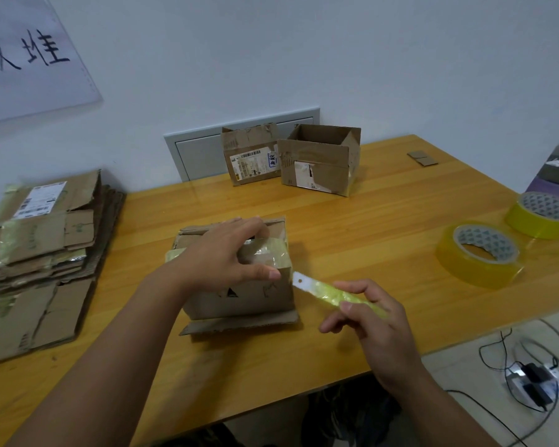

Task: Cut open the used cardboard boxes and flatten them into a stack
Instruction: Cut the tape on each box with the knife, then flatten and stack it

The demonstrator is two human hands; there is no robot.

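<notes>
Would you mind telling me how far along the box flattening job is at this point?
Done: a stack of flattened boxes lies at the table's left end. In hand: the left hand holds the taped box while the right hand brings the yellow-green cutter to its right edge. Left: two upright boxes near the wall, uncut, and this one needs flattening too.
</notes>
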